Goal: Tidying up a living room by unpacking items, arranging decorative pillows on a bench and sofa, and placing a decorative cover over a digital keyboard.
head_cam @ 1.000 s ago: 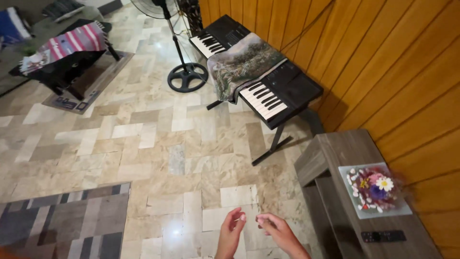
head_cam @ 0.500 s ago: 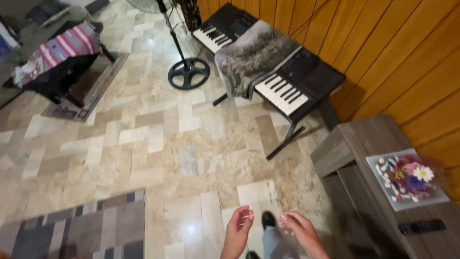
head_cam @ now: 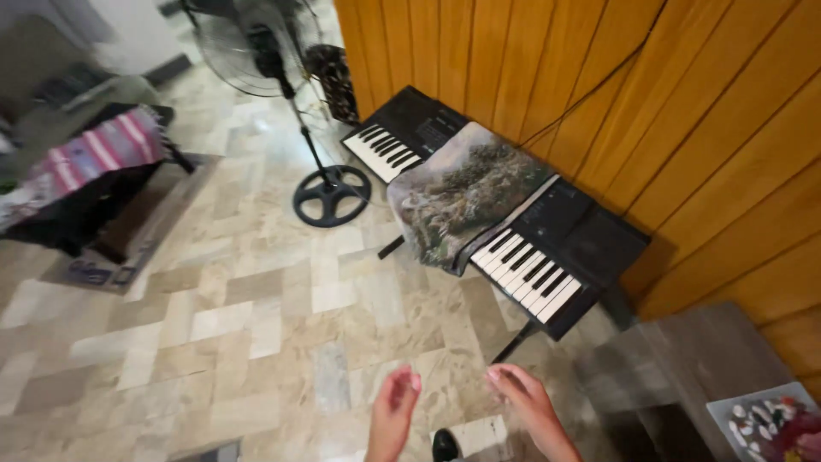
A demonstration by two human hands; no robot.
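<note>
Both hands hang low over the tiled floor point(head_cam: 256, 325), empty. The left hand point(head_cam: 392, 419) has its fingers loosely curled and released, gripping nothing; the right hand point(head_cam: 528, 406) is just beside it, fingers slack and slightly bent, also holding nothing. The two are close but apart. Between and below them a dark shoe tip point(head_cam: 444, 445) shows on the floor.

The nearest thing to the hands is the black electronic keyboard point(head_cam: 547, 257), which stands on a crossed stand along the orange wood-panelled wall point(head_cam: 684, 111). It lies a little up and to the right of the right hand, not touched. A printed cloth with a landscape scene point(head_cam: 457, 192) is draped over its middle, leaving white and black keys bare at both ends.

Left of the keyboard a pedestal fan point(head_cam: 256, 47) rises from a round black base point(head_cam: 332, 195). Further left a low dark bench carries a pink striped cloth point(head_cam: 90, 158), blurred. At lower right a grey wooden surface point(head_cam: 684, 359) stands near the right hand, with a square tray of small coloured pieces point(head_cam: 765, 423) at its far corner, cut by the frame's edge.
</note>
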